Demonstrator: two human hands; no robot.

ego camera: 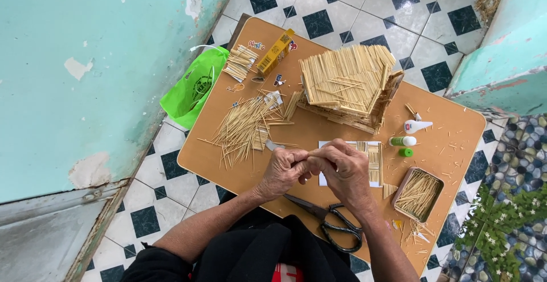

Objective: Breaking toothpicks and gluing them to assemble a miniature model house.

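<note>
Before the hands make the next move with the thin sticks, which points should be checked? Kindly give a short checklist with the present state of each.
1. Left hand and right hand meet above the table: ok.
2. A stick is pinched between the fingertips: cannot tell, the fingers hide it.
3. White sheet with glued sticks lies flat, right behind the hands: ok.
4. Glue bottle and green-capped tube within easy reach on the right: ok; whether they are closed, cannot tell.
5. Scissors lie close under the right wrist, near the table edge: not ok, easy to knock.
6. Loose stick pile and the tin of sticks hold supply: ok.
</note>
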